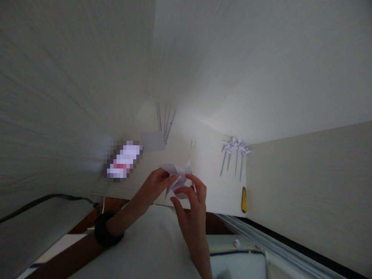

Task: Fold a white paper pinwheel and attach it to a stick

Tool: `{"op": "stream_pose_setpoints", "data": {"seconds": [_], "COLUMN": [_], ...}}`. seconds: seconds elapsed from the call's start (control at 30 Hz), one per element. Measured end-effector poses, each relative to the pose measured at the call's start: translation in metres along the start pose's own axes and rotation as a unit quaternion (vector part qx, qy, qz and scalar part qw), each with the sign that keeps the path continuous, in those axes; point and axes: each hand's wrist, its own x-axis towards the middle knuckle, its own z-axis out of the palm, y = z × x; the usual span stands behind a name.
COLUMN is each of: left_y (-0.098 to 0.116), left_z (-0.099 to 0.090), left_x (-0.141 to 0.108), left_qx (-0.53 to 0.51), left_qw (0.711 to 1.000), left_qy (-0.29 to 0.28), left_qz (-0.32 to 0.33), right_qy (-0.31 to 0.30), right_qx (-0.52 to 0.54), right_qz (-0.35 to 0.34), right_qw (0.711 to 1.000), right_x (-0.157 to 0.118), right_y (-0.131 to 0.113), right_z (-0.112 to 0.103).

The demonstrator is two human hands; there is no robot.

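Observation:
A white paper pinwheel is held just above the table's front edge, its blades curling outward. My left hand pinches it near the centre, thumb on top. From the right, the curved fingers of my right hand grip a blade, while that thumb stands apart below. Something small and red shows behind the right fingers, too hidden to name. To the right lie several finished paper pinwheels on thin sticks, heads to the back.
Several thin sticks lie at the back left beside a square sheet of paper. A lit, blurred phone-like screen stands at the left. Small pale bits lie mid-table. A yellow cutter sits by the right edge. Walls border the table.

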Motion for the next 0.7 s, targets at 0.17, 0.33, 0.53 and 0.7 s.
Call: {"op": "stream_pose_setpoints", "data": {"seconds": [0.17, 0.33, 0.53, 0.7], "left_y": [0.004, 0.011, 0.019, 0.021], "left_z": [0.007, 0.010, 0.005, 0.006], "left_x": [0.006, 0.008, 0.007, 0.004], "left_qx": [0.001, 0.006, -0.018, -0.010], "left_qw": [0.998, 0.996, 0.992, 0.993], "left_qy": [-0.058, -0.091, -0.120, -0.113], "left_qz": [0.037, 0.026, 0.026, 0.032], "right_qy": [0.055, 0.097, 0.151, 0.148], "right_qx": [-0.011, -0.005, 0.020, 0.029], "right_qz": [0.000, 0.012, 0.028, 0.043], "right_qw": [0.998, 0.995, 0.988, 0.988], "right_x": [-0.005, 0.000, 0.009, 0.011], "right_y": [0.007, 0.006, 0.003, 0.001], "right_z": [0.004, 0.005, 0.004, 0.002]}}
